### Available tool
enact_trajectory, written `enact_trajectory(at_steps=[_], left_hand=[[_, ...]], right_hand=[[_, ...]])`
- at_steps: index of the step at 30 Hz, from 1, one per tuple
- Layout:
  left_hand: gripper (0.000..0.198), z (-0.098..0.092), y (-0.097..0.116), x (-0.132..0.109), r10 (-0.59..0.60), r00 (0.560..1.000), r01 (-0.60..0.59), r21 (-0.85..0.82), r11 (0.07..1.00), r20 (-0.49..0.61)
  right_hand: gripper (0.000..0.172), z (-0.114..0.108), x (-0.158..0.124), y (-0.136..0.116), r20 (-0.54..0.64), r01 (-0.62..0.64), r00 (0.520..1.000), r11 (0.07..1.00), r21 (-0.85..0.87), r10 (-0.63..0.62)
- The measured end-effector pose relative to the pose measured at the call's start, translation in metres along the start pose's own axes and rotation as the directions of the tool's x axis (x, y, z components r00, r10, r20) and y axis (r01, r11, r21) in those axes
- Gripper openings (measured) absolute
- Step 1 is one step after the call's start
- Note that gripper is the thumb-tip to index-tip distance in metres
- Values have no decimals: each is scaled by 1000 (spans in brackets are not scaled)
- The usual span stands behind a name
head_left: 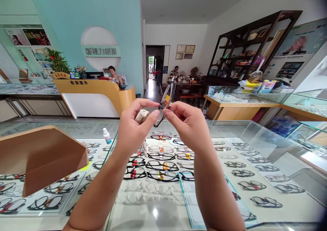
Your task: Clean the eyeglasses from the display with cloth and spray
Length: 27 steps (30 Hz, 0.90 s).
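Note:
I hold a pair of glasses point(167, 98) with a dark frame up in front of me, above a glass display counter point(230, 128). My left hand point(134, 127) pinches the frame with thumb and forefinger and also has a small beige cloth point(142, 116) tucked in its fingers. My right hand point(187, 122) pinches the frame from the other side. Both hands are closed on the frame. The glasses stand upright, edge-on to me, with the temples reaching away.
Under the counter glass lie several rows of spectacle frames point(162, 164). A small white dropper bottle point(107, 136) stands on the counter to the left, beside a brown wooden stand point(46, 154). A reception desk point(97, 94) with a seated person is behind, and shelving point(245, 47) at the right.

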<state>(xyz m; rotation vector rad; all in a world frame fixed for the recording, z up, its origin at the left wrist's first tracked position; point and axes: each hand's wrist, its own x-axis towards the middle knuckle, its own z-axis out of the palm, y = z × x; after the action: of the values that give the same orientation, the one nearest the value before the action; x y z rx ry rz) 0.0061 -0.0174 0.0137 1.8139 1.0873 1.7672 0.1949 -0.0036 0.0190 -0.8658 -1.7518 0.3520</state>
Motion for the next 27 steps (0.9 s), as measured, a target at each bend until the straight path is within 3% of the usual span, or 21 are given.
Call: enact_trajectory(at_steps=[5,8,18,22,27], left_hand=[[20,-4,-12,11,19,991,-5,-108,994,131],[24,-3,-18,14,-12,984,44,-178,983,180],[29,1,-19,14,-45,988,71,-176,982,148],[31,-1,-20,16,-48,990,71,-167,983,136],[30,-6,-25,19,-45,995,54,-110,993,84]], right_hand=[[35,-6,0,-2,151,8,988,999,54,-16],[33,-8,0,-2,164,5,986,998,67,-16],[43,-9,3,0,70,13,997,996,93,-19],[40,-10,5,2,59,-8,998,994,109,2],[28,-13,4,6,-115,-7,993,999,50,13]])
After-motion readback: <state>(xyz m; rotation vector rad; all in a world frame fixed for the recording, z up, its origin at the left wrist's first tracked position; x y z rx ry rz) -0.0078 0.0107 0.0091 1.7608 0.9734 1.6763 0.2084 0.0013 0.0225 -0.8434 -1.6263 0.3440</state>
